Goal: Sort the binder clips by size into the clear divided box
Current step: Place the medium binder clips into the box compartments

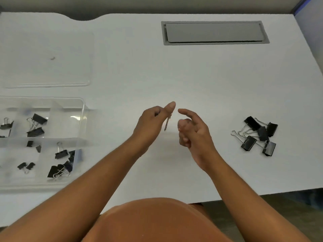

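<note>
The clear divided box [82, 109] stands at the left edge of the white table, with black binder clips [35, 125] spread over several compartments. A loose pile of black binder clips [258, 135] lies on the table at the right. Above the table's middle, my left hand [152, 124] has curled fingers and a raised thumb, and holds a binder clip [167, 124] whose wire handle hangs below the thumb. My right hand [194, 131] hovers just right of it, index finger extended, other fingers loosely curled, holding nothing.
The box's clear lid [47, 60] lies flat on the table beyond the box. A grey cable hatch [213, 32] is set into the table at the back right. The table's front edge [227, 196] runs near my body.
</note>
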